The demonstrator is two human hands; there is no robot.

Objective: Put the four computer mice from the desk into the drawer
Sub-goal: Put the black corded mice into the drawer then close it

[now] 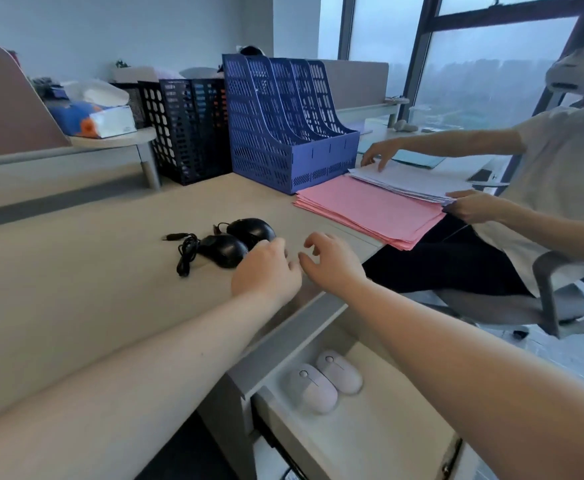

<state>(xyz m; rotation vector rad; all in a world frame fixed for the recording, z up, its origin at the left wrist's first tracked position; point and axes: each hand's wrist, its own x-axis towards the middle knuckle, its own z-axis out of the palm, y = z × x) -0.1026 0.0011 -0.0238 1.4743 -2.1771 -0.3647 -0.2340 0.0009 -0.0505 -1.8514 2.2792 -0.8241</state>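
Two black wired mice lie side by side on the beige desk (76, 289): the nearer one (223, 250) and the farther one (250, 230), their cable (185, 251) coiled to the left. Two pale lilac mice, one on the left (313, 388) and one on the right (339, 371), rest in the open drawer (352, 438) below the desk edge. My left hand (266, 271) hovers just right of the black mice, fingers loosely curled, holding nothing. My right hand (332, 263) is beside it over the desk edge, fingers spread and empty.
A blue file rack (283, 133) and a black mesh rack (186, 129) stand at the back. A pink paper stack (370, 209) lies at the right, where a seated person handles white sheets (408, 181). A tissue box (100, 119) sits far left.
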